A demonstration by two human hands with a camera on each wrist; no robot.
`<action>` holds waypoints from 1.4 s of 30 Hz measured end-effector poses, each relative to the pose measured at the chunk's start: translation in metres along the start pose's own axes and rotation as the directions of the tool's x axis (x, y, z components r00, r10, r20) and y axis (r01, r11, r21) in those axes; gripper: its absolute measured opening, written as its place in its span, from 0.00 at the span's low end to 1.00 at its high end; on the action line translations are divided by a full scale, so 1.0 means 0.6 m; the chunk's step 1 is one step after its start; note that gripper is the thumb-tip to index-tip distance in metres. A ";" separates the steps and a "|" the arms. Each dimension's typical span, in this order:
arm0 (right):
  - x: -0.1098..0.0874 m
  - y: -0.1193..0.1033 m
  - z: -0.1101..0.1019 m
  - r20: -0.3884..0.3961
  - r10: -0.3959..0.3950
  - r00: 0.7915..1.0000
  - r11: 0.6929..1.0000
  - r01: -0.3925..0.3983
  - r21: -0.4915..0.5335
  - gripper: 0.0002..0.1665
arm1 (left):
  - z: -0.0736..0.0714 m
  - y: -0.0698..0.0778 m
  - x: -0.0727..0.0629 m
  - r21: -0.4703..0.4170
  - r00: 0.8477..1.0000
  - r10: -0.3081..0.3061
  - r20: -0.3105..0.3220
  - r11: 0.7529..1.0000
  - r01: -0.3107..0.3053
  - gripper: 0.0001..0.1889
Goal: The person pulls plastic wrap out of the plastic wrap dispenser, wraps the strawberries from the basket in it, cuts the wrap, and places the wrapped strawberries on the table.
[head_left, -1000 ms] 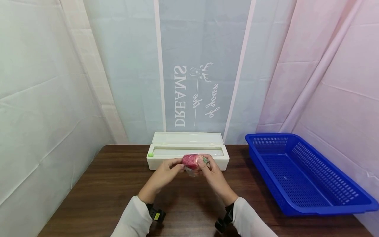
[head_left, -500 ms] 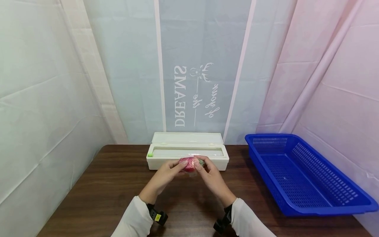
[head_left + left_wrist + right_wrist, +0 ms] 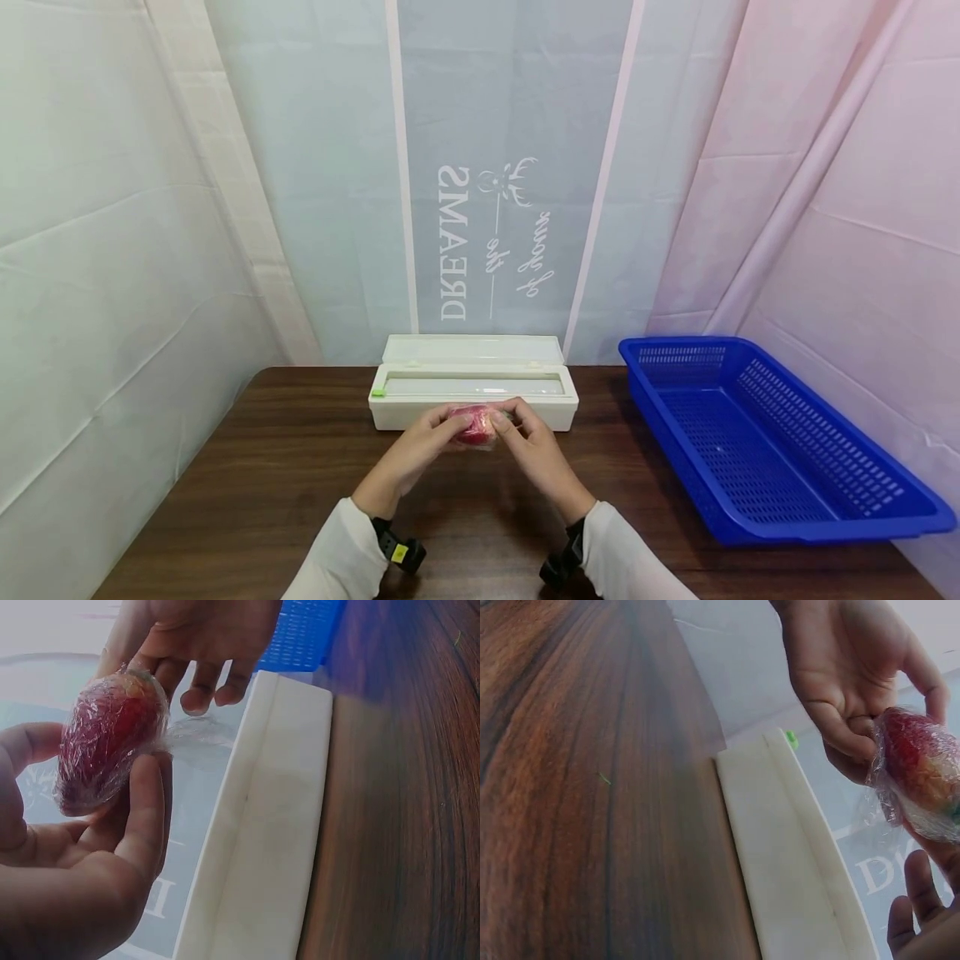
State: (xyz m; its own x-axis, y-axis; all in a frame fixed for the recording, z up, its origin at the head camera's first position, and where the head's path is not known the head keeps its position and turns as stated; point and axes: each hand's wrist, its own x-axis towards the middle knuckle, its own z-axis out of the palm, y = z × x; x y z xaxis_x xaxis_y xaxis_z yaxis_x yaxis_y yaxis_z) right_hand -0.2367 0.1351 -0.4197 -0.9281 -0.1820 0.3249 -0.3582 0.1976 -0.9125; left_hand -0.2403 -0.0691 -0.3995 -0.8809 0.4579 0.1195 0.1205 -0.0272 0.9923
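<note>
Both hands hold a red fruit (image 3: 476, 425) wrapped in clear cling film, raised in front of the white box. It is rounded and longish, with a yellowish patch near one end and some green at the tip. My left hand (image 3: 411, 454) pinches its left end between thumb and fingers. On the other end, my right hand (image 3: 543, 454) has its thumb on the near side and fingers behind. A loose flap of film (image 3: 199, 733) sticks out from the fruit in the left wrist view. The right wrist view shows wrinkled film over the fruit (image 3: 919, 761).
Behind the hands stands a white cling film dispenser (image 3: 397, 414), its lid (image 3: 474, 348) raised and a green slider (image 3: 378, 392) at its left end. A blue perforated basket (image 3: 750, 467) sits on the right of the brown wooden table (image 3: 247, 500). Cloth curtains surround the table.
The fruit has come slightly lower and left, and turned in the fingers so its green end is mostly hidden. The left thumb has moved onto its near face.
</note>
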 end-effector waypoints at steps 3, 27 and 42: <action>0.000 0.003 0.001 0.007 -0.001 1.000 1.000 0.001 0.020 0.12 | 0.001 -0.001 -0.001 -0.038 1.000 0.009 0.026 0.999 -0.008 0.23; 0.009 0.013 -0.015 0.451 -0.008 0.893 0.792 -0.270 0.547 0.32 | -0.001 0.007 -0.003 -0.040 0.995 -0.036 -0.091 0.999 0.033 0.27; 0.017 0.011 -0.026 0.308 0.113 0.945 0.887 -0.236 0.397 0.26 | -0.001 0.006 -0.001 0.063 0.973 -0.026 -0.229 0.997 0.041 0.25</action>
State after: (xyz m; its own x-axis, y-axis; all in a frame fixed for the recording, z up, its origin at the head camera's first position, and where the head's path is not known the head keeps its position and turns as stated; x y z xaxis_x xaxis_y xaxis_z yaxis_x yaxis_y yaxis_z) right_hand -0.2499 0.1498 -0.4184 -0.8859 -0.4462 0.1267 -0.0580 -0.1646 -0.9847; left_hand -0.2398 -0.0701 -0.3960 -0.9650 0.2432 0.0980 0.1127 0.0474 0.9925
